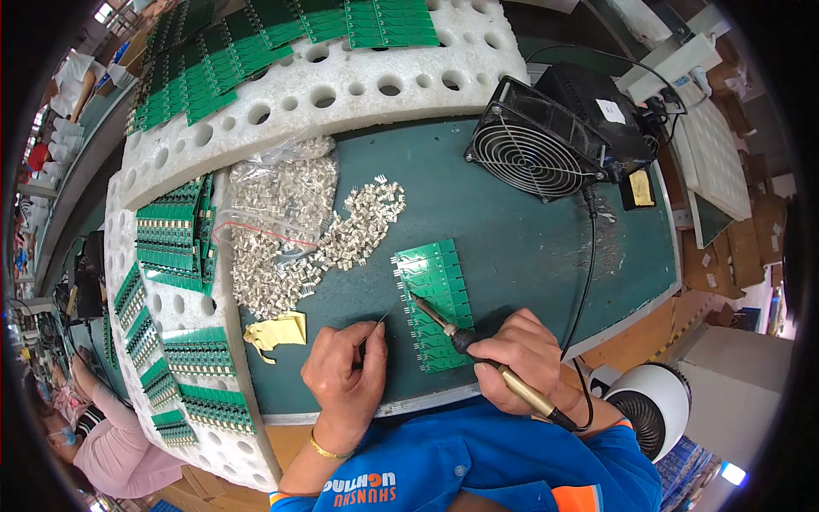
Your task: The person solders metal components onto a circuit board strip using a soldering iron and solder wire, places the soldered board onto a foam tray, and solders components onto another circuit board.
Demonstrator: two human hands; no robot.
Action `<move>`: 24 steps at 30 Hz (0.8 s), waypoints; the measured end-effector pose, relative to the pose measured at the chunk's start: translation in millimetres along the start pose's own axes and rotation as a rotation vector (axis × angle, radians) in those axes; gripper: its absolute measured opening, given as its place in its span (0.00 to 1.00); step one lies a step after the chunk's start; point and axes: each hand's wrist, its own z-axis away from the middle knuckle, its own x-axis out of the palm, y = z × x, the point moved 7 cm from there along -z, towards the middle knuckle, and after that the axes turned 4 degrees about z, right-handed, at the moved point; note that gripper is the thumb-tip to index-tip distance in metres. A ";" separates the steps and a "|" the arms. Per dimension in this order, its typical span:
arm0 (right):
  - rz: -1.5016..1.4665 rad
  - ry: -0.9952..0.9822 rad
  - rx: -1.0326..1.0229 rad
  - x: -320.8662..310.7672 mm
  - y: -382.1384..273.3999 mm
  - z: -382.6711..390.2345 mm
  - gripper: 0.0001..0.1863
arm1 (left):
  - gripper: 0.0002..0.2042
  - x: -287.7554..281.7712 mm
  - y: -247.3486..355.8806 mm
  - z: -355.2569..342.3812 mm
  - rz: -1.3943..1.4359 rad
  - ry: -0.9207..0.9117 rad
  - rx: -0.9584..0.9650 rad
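A green circuit board panel (439, 290) lies on the dark green mat (597, 256), small metal parts along its left edge. My right hand (520, 358) grips a soldering iron (520, 384), whose tip meets the panel's upper left edge. My left hand (345, 367) pinches a thin wire (383, 317), likely solder, pointing at that edge from the left. Small silver connectors (358, 218) lie heaped behind it, beside an open clear bag (281, 179) full of more. A crumpled yellow cloth (277, 333) sits left of my left hand.
White foam racks (324, 115) holding several green boards border the mat's back and left. A black fan (529, 149) stands back right with a cord running down. A yellow sponge (640, 188) is beside it, a white fan (648, 401) at lower right. A co-worker (119, 444) sits at left.
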 end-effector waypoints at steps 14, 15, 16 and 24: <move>0.013 -0.017 0.001 1.7 2.0 0.1 0.12 | 0.06 3.1 -0.9 -0.6 0.010 -0.015 0.003; 0.014 -0.018 -0.002 1.8 1.9 0.3 0.12 | 0.06 3.2 -0.4 -0.7 0.005 -0.019 0.005; 0.014 -0.018 -0.002 2.1 2.1 0.3 0.12 | 0.06 3.5 -0.1 -0.8 0.001 -0.022 0.007; -0.001 -0.016 0.000 2.1 2.5 0.2 0.13 | 0.07 5.7 2.1 -2.1 -0.017 -0.020 0.062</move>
